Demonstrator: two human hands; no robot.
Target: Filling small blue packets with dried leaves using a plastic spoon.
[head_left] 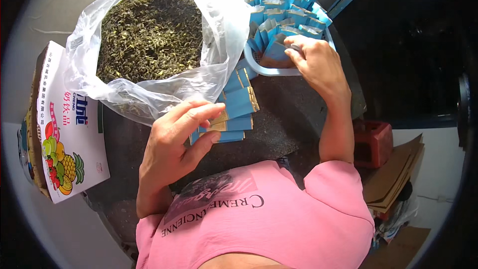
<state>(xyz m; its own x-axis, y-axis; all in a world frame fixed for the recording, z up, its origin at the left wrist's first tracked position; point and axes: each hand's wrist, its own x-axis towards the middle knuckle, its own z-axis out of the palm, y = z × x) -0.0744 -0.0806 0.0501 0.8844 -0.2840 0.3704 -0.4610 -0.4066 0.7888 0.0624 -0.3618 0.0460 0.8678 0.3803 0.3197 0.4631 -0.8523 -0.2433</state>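
Note:
My right hand [319, 61] is over the near side of a pale plastic basket [274, 71]. Its thumb and fingers pinch the upper edge of a small blue packet [275, 51], which stands tilted inside the basket. Many similar upright blue packets [274, 3] with folded tops fill the rest of the basket. My left hand [179, 134] is held with thumb and fingers apart and nothing between them. Just beyond its fingertips, flat blue packets [239, 102] with tan ends lie fanned out and overlapping. Whether the left fingertips touch them I cannot tell.
A clear plastic bag [224, 33] stands open at the back, full of dried leaves [153, 33]. To the left is a printed carton [74, 130] with fruit pictures. Everything rests on a dark tabletop [276, 119]. Beyond its right edge are a red container [373, 144] and cardboard sheets [396, 175].

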